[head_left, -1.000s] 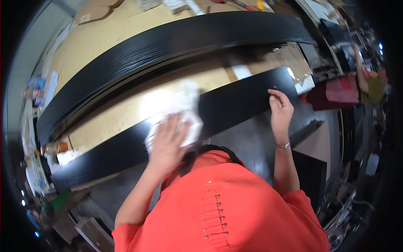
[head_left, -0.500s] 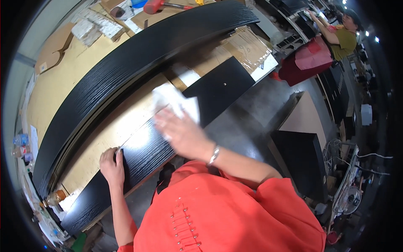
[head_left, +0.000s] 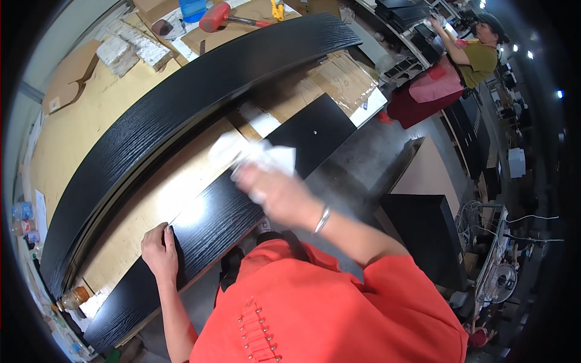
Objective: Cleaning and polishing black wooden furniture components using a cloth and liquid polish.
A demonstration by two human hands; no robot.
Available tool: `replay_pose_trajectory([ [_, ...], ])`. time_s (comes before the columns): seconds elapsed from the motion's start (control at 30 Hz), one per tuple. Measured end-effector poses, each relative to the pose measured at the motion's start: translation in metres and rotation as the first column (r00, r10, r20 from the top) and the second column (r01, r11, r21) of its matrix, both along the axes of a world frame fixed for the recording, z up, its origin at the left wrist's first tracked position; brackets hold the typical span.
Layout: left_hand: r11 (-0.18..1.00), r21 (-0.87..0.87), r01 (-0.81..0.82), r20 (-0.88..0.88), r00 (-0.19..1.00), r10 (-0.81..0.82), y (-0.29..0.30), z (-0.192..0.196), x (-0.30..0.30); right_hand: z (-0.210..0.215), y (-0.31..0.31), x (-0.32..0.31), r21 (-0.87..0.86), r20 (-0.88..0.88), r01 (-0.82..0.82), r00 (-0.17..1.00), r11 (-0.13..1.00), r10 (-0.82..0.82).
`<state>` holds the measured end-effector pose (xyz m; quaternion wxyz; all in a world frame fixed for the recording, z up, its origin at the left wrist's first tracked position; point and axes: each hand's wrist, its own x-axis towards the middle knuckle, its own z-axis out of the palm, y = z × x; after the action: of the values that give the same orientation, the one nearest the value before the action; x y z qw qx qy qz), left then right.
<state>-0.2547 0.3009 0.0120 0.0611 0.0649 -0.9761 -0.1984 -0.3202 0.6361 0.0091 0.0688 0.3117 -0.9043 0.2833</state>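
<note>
A long black wood-grain board (head_left: 227, 209) lies slantwise across the bench in front of me. My left hand (head_left: 160, 251) rests at its far edge, fingers closed over the edge and thumb on the board's side. In my right hand (head_left: 281, 192) is a crumpled white cloth (head_left: 277, 158), held over the middle of the board. Motion blurs this hand and the cloth, so whether the cloth touches the surface cannot be made out. Beyond the board stands a large curved black panel (head_left: 151, 100), which looks like several stacked layers.
A red-headed mallet (head_left: 215, 17), white foam blocks (head_left: 118, 54) and a blue container (head_left: 193, 9) sit behind the curved panel. An amber jar (head_left: 75, 297) stands at the left end. Flattened cardboard (head_left: 345, 78) lies far right. Another person (head_left: 478, 60) works beyond, near leaning black panels (head_left: 420, 233).
My right hand has swept the cloth slightly right and toward me along the board, and the cloth looks more bunched. My left hand keeps its place on the edge. The whole view has shifted a little.
</note>
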Motion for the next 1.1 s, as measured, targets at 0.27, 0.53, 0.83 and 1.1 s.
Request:
replay_pose_trajectory([
  [0.27,1.0,0.003,-0.004,0.002,1.0,0.004,0.007,0.0,-0.004,0.016,0.124,-0.073,-0.024,0.025,0.505,0.863,0.863,-0.505],
  [0.53,1.0,0.018,-0.011,-0.035,0.999,0.012,0.003,0.0,0.002,-0.005,0.125,-0.081,-0.065,-0.08,0.459,0.883,0.886,-0.463],
  [0.83,1.0,0.016,-0.025,-0.004,1.0,0.025,0.004,0.0,-0.001,0.018,0.077,-0.058,-0.066,0.147,0.34,0.933,0.938,-0.328],
  [1.1,0.999,0.022,-0.024,-0.012,1.0,0.024,0.007,0.004,0.0,0.017,0.09,-0.062,0.08,0.012,0.38,0.924,0.921,-0.382],
])
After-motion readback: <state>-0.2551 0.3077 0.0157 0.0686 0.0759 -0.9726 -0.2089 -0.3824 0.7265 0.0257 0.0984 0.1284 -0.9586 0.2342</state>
